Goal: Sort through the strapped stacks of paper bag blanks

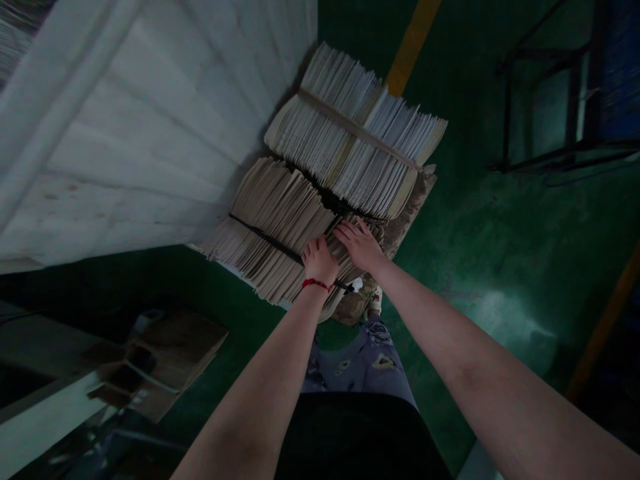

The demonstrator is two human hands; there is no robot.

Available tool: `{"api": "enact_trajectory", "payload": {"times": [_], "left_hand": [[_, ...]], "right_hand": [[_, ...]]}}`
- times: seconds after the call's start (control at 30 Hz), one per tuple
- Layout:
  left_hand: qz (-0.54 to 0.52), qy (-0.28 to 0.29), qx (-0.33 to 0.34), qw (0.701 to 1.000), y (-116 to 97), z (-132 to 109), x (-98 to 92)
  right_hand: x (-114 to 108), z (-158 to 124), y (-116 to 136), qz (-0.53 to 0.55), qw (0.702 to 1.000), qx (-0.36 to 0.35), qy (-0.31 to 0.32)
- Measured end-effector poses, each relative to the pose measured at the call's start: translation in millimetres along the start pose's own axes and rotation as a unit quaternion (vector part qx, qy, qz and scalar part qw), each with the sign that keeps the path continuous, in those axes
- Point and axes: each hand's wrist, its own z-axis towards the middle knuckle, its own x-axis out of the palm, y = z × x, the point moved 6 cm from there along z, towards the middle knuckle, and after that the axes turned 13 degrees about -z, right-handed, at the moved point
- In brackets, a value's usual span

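A bundle of brown cardboard sheets, standing on edge with a black strap across it, lies in front of me. My left hand, with a red bracelet at the wrist, bends its fingers down onto the sheet edges beside the strap and grips there; its thumb is hidden. Close by on the right, my right hand rests on the same bundle's near right end, fingers stretched and slightly apart. Behind it sits a second bundle of pale folded sheets, bound by a light brown strap.
Both bundles stand on a worn board on the green floor. A large white wrapped stack rises at the left. An opened cardboard box is at the lower left. A dark metal frame stands at the upper right.
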Motion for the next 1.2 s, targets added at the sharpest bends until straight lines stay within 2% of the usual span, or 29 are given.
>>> {"api": "enact_trajectory", "payload": {"times": [0.27, 0.47, 0.87, 1.03, 1.2], "left_hand": [[0.054, -0.007, 0.008, 0.999, -7, -5, -2.0], [0.076, 0.001, 0.017, 0.997, -9, -14, 1.2], [0.055, 0.017, 0.032, 0.998, -8, -17, 4.2], [0.053, 0.015, 0.03, 0.998, -8, -18, 4.4], [0.054, 0.015, 0.022, 0.998, -10, -18, 7.0]], "right_hand": [[2, 4, -2, 0.065, 0.997, 0.046, -0.007], [-1, 6, 0, 0.032, 0.999, 0.016, -0.005], [4, 2, -1, 0.032, 0.999, 0.019, 0.007], [-5, 9, 5, -0.007, 1.0, 0.025, 0.01], [-20, 30, 11, -0.048, 0.997, 0.055, 0.015]]}}
